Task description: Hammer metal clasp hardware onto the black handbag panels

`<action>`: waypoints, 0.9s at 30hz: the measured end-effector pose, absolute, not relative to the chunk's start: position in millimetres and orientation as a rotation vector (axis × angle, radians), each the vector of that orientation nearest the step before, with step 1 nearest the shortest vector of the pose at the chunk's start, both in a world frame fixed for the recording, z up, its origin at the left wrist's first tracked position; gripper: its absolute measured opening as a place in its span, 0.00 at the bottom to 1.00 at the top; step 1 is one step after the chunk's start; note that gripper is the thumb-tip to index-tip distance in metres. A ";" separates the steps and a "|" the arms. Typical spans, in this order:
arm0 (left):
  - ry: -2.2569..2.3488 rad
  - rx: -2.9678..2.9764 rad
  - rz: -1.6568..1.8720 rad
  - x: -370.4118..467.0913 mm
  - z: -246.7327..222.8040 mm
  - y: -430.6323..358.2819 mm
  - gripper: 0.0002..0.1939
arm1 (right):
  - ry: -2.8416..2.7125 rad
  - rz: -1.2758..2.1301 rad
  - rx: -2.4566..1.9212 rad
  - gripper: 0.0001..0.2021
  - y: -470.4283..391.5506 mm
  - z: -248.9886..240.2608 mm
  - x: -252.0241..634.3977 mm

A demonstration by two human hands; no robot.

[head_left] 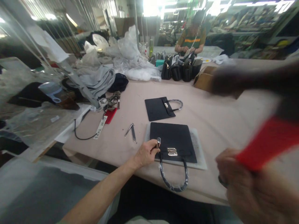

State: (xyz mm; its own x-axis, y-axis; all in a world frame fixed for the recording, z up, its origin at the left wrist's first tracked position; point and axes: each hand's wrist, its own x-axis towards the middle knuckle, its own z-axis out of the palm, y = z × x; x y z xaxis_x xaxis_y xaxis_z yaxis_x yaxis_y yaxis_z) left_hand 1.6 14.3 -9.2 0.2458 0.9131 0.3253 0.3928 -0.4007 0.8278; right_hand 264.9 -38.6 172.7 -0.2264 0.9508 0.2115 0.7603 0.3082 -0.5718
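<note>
A black bag panel [174, 135] with a metal clasp [172, 151] and a plastic-wrapped handle [175, 187] lies on a pale slab [201, 155] at the table's front. My left hand [147, 153] pinches a small metal tool [158, 142] upright on the panel's left part. At the right, raised and blurred, my right hand [254, 186] grips the red handle of a hammer [268, 143], whose dark head is up above the table. Behind the panel lies a second black panel [156, 109] with its own wrapped handle.
Left of the panels lie a pair of tweezers-like tools [133, 132] and a red tag [110, 115]. Farther back are folded grey cloth [100, 82], plastic bags [130, 49], black bags [177, 71] and a cardboard box [203, 77]. A person [191, 39] sits across the table.
</note>
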 end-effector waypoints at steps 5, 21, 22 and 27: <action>1.219 1.909 1.085 2.1 -6.4 14.3 0.07 | -2.217 0.493 -1.553 0.19 -31.3 155.8 274.5; 1.252 1.984 1.106 -4.8 -1.2 9.1 0.08 | -1.841 0.263 -1.845 0.17 -2.2 26.6 343.1; 1.236 2.015 1.103 -4.9 -0.9 8.6 0.07 | -1.960 0.236 -1.705 0.17 -1.6 24.8 330.6; 1.182 2.035 1.078 -8.8 -4.4 2.3 0.06 | -2.173 0.241 -1.653 0.16 0.4 19.1 290.3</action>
State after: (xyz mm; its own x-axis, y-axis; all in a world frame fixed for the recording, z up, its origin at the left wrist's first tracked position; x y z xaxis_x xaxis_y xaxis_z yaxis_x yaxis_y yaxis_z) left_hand -8.8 2.3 -4.4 0.2926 0.8833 0.3662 0.4458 -0.4648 0.7650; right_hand 290.3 0.4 19.1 -0.2223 0.9527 0.2074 0.8840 0.2867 -0.3691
